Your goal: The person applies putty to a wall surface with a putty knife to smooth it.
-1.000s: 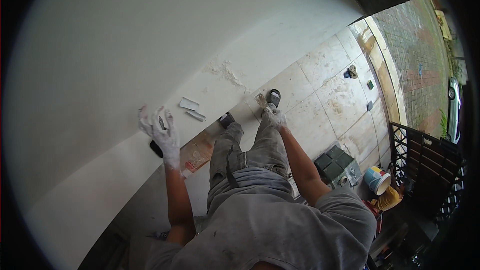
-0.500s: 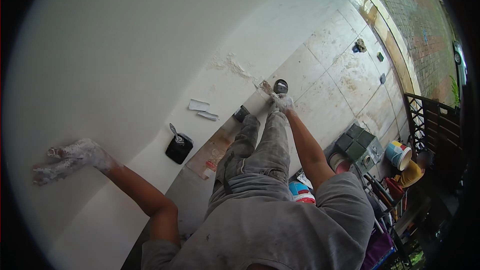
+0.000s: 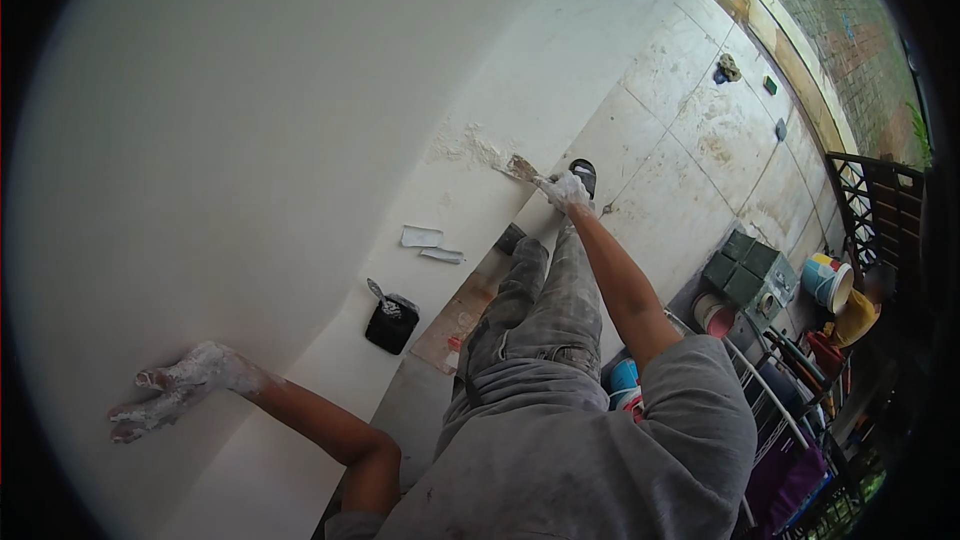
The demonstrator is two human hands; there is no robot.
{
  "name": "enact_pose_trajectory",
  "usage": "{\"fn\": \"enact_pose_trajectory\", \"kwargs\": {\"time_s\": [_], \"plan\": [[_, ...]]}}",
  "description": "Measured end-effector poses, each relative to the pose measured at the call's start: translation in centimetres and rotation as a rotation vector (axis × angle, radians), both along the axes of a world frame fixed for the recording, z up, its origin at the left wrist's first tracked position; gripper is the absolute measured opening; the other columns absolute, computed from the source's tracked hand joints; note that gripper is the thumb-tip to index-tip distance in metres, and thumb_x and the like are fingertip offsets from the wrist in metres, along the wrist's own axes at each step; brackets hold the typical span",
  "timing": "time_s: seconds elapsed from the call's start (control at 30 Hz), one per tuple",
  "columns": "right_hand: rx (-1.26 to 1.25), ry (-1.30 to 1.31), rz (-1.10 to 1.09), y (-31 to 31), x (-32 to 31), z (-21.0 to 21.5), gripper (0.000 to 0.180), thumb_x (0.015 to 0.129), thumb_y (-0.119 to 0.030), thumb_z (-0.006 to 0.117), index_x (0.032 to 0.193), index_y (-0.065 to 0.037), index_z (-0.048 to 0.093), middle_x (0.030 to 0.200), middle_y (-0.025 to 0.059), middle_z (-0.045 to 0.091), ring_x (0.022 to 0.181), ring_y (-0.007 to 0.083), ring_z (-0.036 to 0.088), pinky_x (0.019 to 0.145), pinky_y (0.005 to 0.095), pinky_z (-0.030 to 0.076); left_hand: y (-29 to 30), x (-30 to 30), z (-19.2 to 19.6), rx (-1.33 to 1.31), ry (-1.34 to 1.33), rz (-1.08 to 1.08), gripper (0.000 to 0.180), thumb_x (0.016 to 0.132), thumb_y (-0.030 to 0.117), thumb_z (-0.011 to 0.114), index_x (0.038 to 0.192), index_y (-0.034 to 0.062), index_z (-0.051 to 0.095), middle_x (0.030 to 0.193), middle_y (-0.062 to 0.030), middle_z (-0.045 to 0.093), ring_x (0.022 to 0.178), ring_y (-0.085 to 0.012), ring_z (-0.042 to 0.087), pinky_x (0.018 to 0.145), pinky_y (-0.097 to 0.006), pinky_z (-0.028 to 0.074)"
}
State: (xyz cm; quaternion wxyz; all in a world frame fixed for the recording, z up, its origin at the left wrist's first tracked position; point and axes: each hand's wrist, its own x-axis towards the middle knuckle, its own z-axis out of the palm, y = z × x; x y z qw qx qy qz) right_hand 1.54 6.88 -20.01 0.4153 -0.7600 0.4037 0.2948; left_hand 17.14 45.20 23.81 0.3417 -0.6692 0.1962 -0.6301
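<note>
My right hand (image 3: 570, 190), coated in white powder, is closed around the handle of a scraper (image 3: 521, 168). The scraper's flat blade lies on the white ledge (image 3: 480, 202) at the wall's foot, beside scattered white residue (image 3: 470, 146). My left hand (image 3: 195, 382) rests against the pale wall (image 3: 260, 160), its whitened fingers stretched out and holding nothing. Between my hands, a black tray (image 3: 391, 332) sits on the ledge with a putty knife (image 3: 376, 290) and some white paste in it. Two pale, flat pieces, one (image 3: 421, 237) above the other (image 3: 442, 255), lie nearby.
Dusty floor tiles (image 3: 690, 140) stretch to the right. Green-grey boxes (image 3: 750, 275), a paint bucket (image 3: 828, 282) and a metal rack (image 3: 765, 380) stand at my right. A small dark container (image 3: 510, 239) is by my leg. Someone in yellow (image 3: 857, 318) is partly visible beyond the bucket.
The scraper in my right hand has moved further over the ledge, nearer the residue. The whole view has shifted, and my left hand stays on the wall.
</note>
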Motion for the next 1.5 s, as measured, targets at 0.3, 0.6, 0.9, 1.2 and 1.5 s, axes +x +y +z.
{"fn": "enact_pose_trajectory", "kwargs": {"time_s": [0.3,0.6,0.9,1.2,1.5], "plan": [[-0.063,-0.047,0.014,2.5,4.0,-3.4,0.05,0.075,-0.055,0.06,0.097,-0.011,0.07,0.084,0.0119,0.069,0.088,0.0286,0.065,0.079,0.0387,0.049,0.1,0.0,-0.6,-0.047,-0.026,0.081,0.048,0.099,0.02,0.026,0.145,0.0211,0.012,0.144,-0.0234,0.023,0.132,-0.0487,0.021,0.1,-0.065,0.024],[0.051,-0.002,-0.089,5.7,8.1,-3.4,0.051,0.076,-0.051,0.062,0.107,-0.011,0.065,0.11,0.0155,0.063,0.107,0.0339,0.057,0.092,0.0439,0.043,-0.9,0.1,-0.6,-0.089,-0.048,0.091,0.047,0.099,0.02,0.026,0.145,0.0194,0.014,0.143,-0.0231,0.028,0.128,-0.0484,0.03,0.095,-0.064,0.032],[-0.02,-0.085,-0.112,7.9,10.7,-4.3,0.051,0.076,-0.053,0.06,0.098,-0.008,0.069,0.096,0.0156,0.067,0.095,0.0307,0.063,0.084,0.0413,0.048,-0.8,0.4,-1.2,-0.274,-0.013,-0.036,0.045,0.099,0.019,0.03,0.143,0.0255,0.019,0.142,-0.0203,0.032,0.129,-0.0458,0.03,0.096,-0.061,0.034],[0.146,-0.194,-0.197,8.2,10.1,-6.3,0.051,0.076,-0.054,0.062,0.086,-0.005,0.07,0.073,0.0134,0.066,0.074,0.0258,0.064,0.073,0.0373,0.048,1.4,0.3,-0.8,-0.132,-0.017,-0.025,0.039,0.099,0.027,0.028,0.136,0.0166,0.038,0.143,-0.02,0.029,0.134,-0.0424,0.023,0.1,-0.062,0.027],[0.159,-0.236,-0.134,7.7,9.7,-5.2,0.053,0.077,-0.054,0.059,0.097,-0.007,0.069,0.091,0.019,0.067,0.089,0.0334,0.063,0.081,0.0407,0.048,0.0,0.0,0.0,-0.034,-0.075,0.095,0.045,0.099,0.021,0.023,0.143,0.022,0.018,0.144,-0.0216,0.025,0.131,-0.0451,0.026,0.1,-0.062,0.028]]}}
